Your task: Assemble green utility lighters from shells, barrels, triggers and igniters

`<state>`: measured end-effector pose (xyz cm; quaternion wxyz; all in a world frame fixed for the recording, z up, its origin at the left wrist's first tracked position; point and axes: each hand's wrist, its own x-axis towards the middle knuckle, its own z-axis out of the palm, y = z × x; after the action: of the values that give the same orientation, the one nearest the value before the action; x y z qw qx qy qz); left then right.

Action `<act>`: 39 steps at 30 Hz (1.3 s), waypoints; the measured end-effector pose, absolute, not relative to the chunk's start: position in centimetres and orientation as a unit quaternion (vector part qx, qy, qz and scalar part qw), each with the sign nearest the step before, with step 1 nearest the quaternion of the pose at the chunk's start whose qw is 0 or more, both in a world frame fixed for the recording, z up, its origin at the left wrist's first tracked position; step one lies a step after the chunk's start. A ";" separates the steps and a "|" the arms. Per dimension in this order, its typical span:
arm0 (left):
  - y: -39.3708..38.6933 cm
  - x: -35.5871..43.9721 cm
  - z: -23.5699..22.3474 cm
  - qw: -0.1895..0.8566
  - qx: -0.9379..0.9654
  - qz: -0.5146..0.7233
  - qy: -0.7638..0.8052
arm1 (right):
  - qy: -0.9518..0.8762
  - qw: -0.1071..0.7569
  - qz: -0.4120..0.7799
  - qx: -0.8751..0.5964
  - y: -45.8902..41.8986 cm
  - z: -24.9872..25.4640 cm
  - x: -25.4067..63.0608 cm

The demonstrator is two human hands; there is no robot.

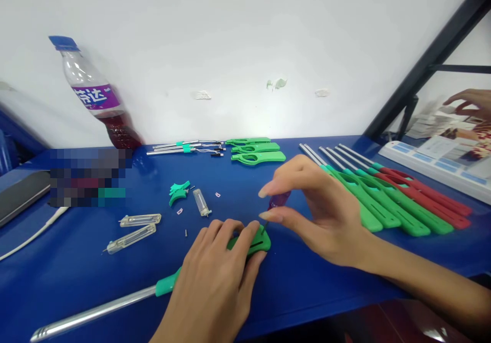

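A green-handled long lighter (253, 243) with a metal tube lies near the front of the blue table (307, 292). My left hand (218, 276) presses down on its green handle, fingers curled over it. My right hand (314, 210) pinches a small purple-handled screwdriver (279, 199) upright, its tip set on the green handle.
A row of finished green and red lighters (387, 199) lies at the right. Green handle shells (255, 151) and metal tubes (184, 147) lie at the back. Clear fuel tanks (140, 220), green triggers (178, 192) and tiny parts sit at centre left. A drink bottle (95, 97) leans on the wall. Another person's hand (468, 102) is at far right.
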<state>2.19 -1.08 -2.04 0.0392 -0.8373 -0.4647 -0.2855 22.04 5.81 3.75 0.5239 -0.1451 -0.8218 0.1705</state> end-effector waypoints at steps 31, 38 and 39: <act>-1.2 0.0 -1.3 0.022 -0.854 -0.236 -0.464 | -0.866 0.437 0.178 -0.164 5.3 4.7 22.4; -1.3 0.1 -0.6 -0.047 -0.838 -0.287 -0.462 | -0.861 0.433 0.229 -0.136 5.2 4.8 22.0; -1.3 0.4 -0.5 -0.064 -0.830 -0.312 -0.457 | -0.862 0.434 0.226 -0.135 5.2 4.7 21.9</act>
<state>0.41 -1.26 -0.47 -0.0640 -0.8303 -0.4572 -0.3121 21.95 5.21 4.72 0.4340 -0.1346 -0.8617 0.2258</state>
